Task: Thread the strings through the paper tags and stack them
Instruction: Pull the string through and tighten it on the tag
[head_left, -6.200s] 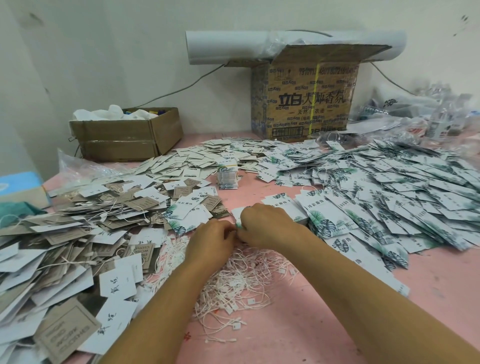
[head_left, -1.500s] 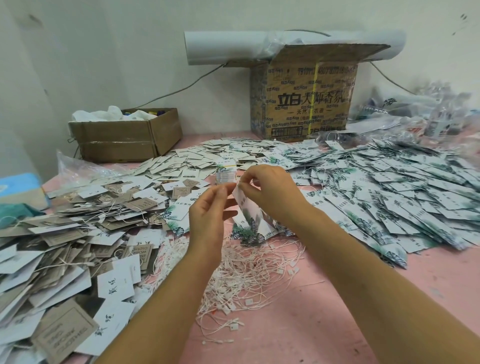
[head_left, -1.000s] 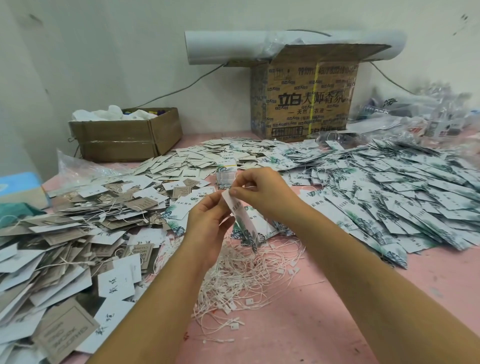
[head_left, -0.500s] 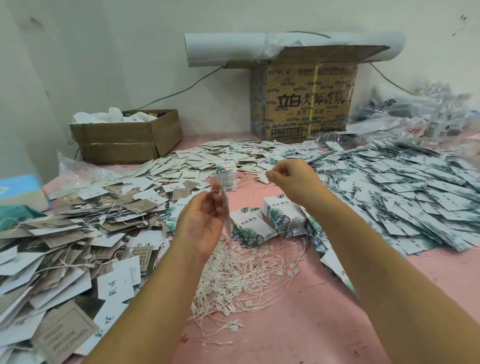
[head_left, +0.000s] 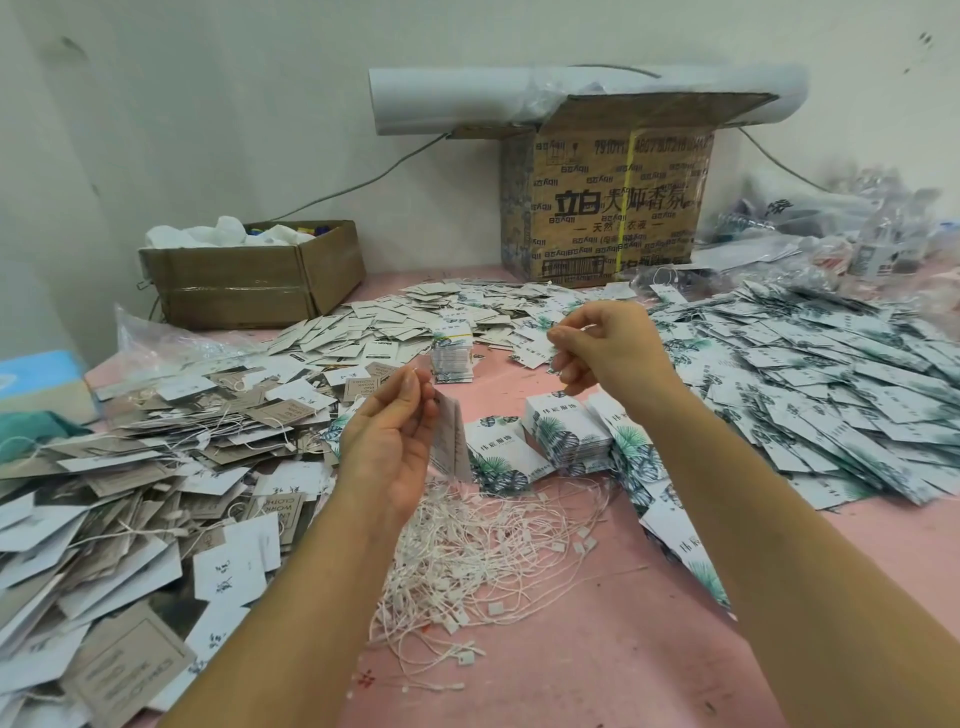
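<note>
Right hand (head_left: 608, 353), pinching string (head_left: 586, 327), has pulled away; left hand (head_left: 389, 447) pinches tags (head_left: 451, 441).

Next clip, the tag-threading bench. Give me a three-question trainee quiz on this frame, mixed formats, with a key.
1. True or false: the left hand pinches paper tags that hang down from its fingertips.
2. What lies across the top of the tall cardboard box? A) a white roll B) scissors C) a tape dispenser
3. Fill in: the hand raised farther from the camera, fingers curled, is the ___ hand.
Key: 1 true; 2 A; 3 right, the right hand.
</note>
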